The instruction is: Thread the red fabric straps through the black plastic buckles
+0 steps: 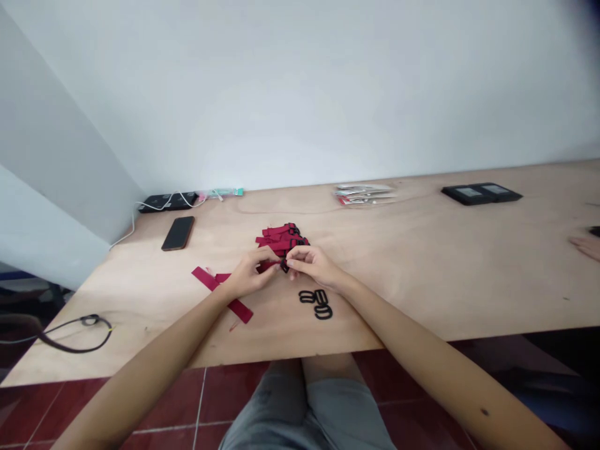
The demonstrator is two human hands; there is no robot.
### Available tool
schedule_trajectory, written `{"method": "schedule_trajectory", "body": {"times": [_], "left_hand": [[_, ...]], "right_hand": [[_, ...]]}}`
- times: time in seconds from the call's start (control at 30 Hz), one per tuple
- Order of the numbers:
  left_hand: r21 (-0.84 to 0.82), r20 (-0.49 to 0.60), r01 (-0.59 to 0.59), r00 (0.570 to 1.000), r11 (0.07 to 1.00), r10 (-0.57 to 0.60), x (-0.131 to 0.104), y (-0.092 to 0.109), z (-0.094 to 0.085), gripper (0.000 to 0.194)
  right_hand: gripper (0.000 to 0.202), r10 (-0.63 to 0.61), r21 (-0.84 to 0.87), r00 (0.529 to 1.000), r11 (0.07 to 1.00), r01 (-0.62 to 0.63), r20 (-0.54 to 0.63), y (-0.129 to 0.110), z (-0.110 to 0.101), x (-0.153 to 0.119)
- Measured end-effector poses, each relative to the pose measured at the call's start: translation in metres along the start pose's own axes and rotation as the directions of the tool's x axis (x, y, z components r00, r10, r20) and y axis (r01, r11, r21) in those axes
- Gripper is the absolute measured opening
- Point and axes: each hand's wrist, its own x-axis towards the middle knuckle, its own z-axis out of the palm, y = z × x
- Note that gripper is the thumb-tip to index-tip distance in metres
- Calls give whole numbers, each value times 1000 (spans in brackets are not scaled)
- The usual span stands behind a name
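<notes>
Between my two hands is a black strap buckle (284,265) with a red strap (265,266) at it. My left hand (253,270) is closed in a pinch on the red strap. The fingers of my right hand (312,265) pinch the buckle from the other side. Just beyond my hands lies a pile of red straps (279,237) with black buckles on them. Loose red strap pieces (240,310) lie under and beside my left forearm. Several loose black slide buckles (322,311) rest on the table near my right wrist.
A phone (178,233) lies at the left, by black boxes (169,201) with a white cable. Plastic packets (365,194) and a black case (482,193) sit near the wall. A black cable (77,349) crosses the left edge. Another person's hand (587,245) shows far right.
</notes>
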Motion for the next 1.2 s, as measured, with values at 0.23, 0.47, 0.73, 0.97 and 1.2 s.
{"method": "schedule_trajectory", "body": {"times": [0.23, 0.47, 0.73, 0.97, 1.2], "left_hand": [[32, -78, 52, 996, 998, -49, 0, -6, 3, 14], [-63, -120, 128, 984, 990, -135, -2, -3, 8, 14], [52, -155, -87, 983, 995, 95, -2, 6, 7, 22], [106, -141, -73, 986, 992, 88, -2, 7, 3, 21], [158, -147, 16, 989, 987, 8, 0, -11, -3, 27]], "right_hand": [[35, -149, -197, 972, 974, 113, -181, 9, 5, 4], [34, -148, -238, 979, 965, 111, -142, 10, 6, 1], [37, -121, -198, 987, 975, 97, -110, 5, 10, -2], [32, -116, -5, 981, 993, 116, -155, 9, -1, 2], [20, -31, 328, 979, 939, 98, -203, -4, -4, 0]]}}
